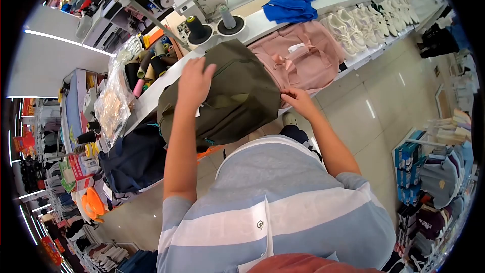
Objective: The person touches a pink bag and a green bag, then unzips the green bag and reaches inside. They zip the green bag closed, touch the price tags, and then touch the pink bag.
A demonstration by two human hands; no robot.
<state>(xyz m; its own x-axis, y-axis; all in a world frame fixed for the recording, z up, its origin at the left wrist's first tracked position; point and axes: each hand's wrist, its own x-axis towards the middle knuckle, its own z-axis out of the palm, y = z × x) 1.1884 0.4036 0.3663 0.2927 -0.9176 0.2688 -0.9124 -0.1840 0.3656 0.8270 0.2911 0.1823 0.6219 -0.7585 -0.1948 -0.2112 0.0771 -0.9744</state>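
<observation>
A large olive-green fabric bag (237, 96) lies on the white counter in front of me. My left hand (196, 82) rests over its left upper part, fingers stretched and thumb apart. At the bag's right end, my right hand (299, 103) has its fingers pinched on the edge of the fabric. Right beside that hand is a pink bag (313, 60) with straps and a small white tag. To the left of the olive bag sits a dark navy bag (135, 156). A small white label shows below my left wrist, against the olive fabric.
Behind the bags stands a white sewing machine (217, 0), with a black thread cone (199, 31) and a grey one (228, 18) near it. A blue cloth (290, 6) and several white shoes (348, 28) lie along the counter. Thread spools (151, 65) fill the left side.
</observation>
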